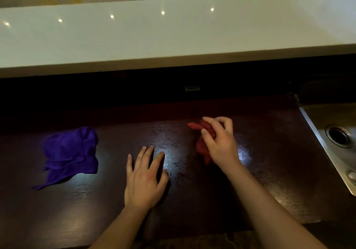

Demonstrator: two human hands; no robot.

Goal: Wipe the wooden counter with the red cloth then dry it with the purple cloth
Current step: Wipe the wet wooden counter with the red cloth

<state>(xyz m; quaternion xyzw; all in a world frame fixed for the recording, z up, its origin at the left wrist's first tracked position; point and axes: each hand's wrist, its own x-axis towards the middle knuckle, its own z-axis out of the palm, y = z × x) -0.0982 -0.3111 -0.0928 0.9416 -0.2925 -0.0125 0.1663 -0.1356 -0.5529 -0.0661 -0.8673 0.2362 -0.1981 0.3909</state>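
Lying crumpled well to the left of the left hand (143, 179), the purple cloth (70, 155) rests on the dark wooden counter (269, 152), touched by nothing. That left hand is flat on the wood, palm down, fingers spread and holding nothing. Just to its right, the right hand (219, 141) clutches the bunched red cloth (202, 139), its fingers curled over it on the counter. Right of that hand sits a steel sink (335, 131) with a dark drain (338, 135).

Probably a kitchen: steel sink (335, 137) beside wooden counter (173, 200).
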